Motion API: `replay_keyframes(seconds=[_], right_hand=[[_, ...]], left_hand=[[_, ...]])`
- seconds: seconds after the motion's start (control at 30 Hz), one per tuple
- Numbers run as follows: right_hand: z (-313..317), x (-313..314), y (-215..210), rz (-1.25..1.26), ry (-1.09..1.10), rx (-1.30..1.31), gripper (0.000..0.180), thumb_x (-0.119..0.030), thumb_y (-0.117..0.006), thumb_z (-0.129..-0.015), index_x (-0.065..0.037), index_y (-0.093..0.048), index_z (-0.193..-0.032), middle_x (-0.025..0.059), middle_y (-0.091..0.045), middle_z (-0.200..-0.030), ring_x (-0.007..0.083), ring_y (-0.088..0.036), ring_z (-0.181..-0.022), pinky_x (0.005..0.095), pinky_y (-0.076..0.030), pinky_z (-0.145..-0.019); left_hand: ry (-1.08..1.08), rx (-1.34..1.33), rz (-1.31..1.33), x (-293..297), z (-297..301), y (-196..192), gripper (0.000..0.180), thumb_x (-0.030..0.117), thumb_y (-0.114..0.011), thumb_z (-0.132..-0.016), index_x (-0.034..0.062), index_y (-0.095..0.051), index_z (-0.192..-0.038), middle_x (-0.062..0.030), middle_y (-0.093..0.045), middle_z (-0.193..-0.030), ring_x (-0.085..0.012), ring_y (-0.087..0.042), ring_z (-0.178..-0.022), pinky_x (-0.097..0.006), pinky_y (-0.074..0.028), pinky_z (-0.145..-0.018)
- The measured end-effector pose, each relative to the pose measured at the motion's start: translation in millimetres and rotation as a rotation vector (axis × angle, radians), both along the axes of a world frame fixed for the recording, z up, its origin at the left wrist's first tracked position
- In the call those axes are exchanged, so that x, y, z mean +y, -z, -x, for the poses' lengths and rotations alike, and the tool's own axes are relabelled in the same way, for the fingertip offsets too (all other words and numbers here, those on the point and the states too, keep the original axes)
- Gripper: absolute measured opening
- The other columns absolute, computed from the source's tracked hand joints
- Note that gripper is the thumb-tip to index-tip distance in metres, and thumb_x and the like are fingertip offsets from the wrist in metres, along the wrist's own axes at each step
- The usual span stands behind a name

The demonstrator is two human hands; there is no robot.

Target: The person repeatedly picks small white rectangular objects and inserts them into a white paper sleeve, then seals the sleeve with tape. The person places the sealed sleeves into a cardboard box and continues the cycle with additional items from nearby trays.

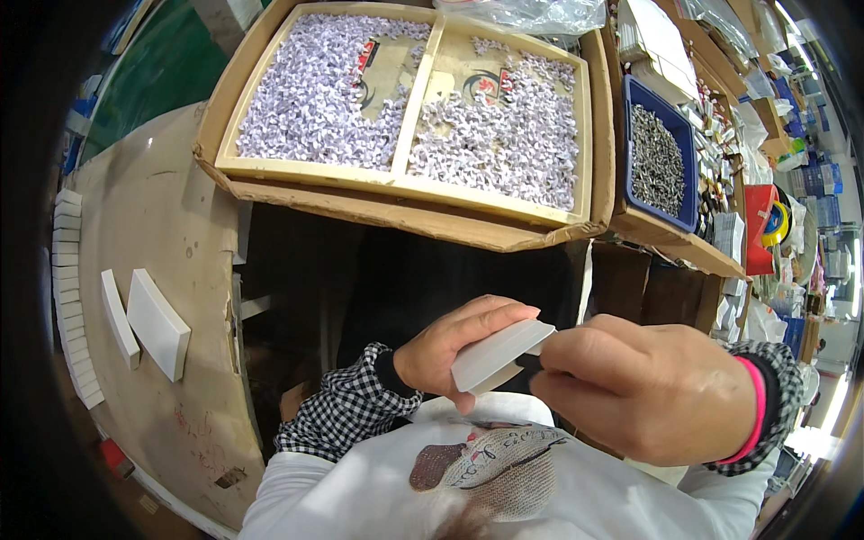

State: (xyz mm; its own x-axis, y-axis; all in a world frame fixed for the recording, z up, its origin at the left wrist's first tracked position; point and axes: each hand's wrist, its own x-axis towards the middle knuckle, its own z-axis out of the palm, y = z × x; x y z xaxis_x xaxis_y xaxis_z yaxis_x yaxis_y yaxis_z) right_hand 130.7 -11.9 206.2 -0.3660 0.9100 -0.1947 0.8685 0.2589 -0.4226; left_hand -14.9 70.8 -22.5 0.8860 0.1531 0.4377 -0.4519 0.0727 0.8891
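Note:
My left hand (pixel 441 349) grips a flat white box (pixel 499 354) in front of my chest, thumb along the top and fingers round its lower side. The box is tilted, its right end turned toward my right hand (pixel 634 382). That hand is closed, with its fingertips right at the box's end. A bit of something dark shows between the fingertips and the box. Most of it is hidden by my fingers, so I cannot tell what it is.
A wooden tray (pixel 403 90) of small white pieces sits ahead in a cardboard box. Right of it stands a blue bin (pixel 693 193) of small metal parts. On the left table (pixel 193 243) lie two white boxes (pixel 157 324), with a row of white blocks (pixel 67 301) along its far-left edge.

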Motion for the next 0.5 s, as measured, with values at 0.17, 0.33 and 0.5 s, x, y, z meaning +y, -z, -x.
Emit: replay_keyframes(seconds=[0.17, 0.33, 0.5], right_hand=[[5, -3, 19, -0.122, -0.128, 0.07, 0.019, -0.008, -0.064, -0.075, -0.001, -0.062, -0.092, 0.0059, -0.052, -0.084, 0.016, -0.06, -0.065, 0.0262, -0.05, -0.049], [2, -4, 18, -0.192, -0.073, 0.307, 0.022, -0.007, -0.065, -0.076, -0.002, -0.065, -0.098, 0.0108, -0.063, -0.097, 0.0176, -0.065, -0.071, 0.0252, -0.053, -0.054], [-25, -19, 8, -0.44, 0.195, 0.155, 0.016, 0.004, -0.068, -0.069, -0.003, -0.066, -0.083, 0.0097, -0.067, -0.08, 0.0214, -0.067, -0.068, 0.0296, -0.055, -0.057]], left_hand=[[-0.096, 0.001, -0.058, -12, 1, -5, 0.111, 0.066, -0.072, -0.056, -0.003, -0.038, -0.136, -0.0175, -0.048, -0.125, -0.0298, -0.049, -0.114, -0.037, -0.04, -0.097], [-0.235, -0.097, -0.128, -12, 1, -6, 0.113, 0.075, -0.065, -0.057, -0.0052, -0.041, -0.132, -0.0195, -0.05, -0.123, -0.0325, -0.05, -0.113, -0.041, -0.04, -0.097], [-0.201, -0.173, -0.049, -6, 1, -6, 0.115, 0.076, -0.064, -0.056, -0.0083, -0.04, -0.131, -0.0205, -0.05, -0.123, -0.0341, -0.049, -0.113, -0.042, -0.039, -0.097]])
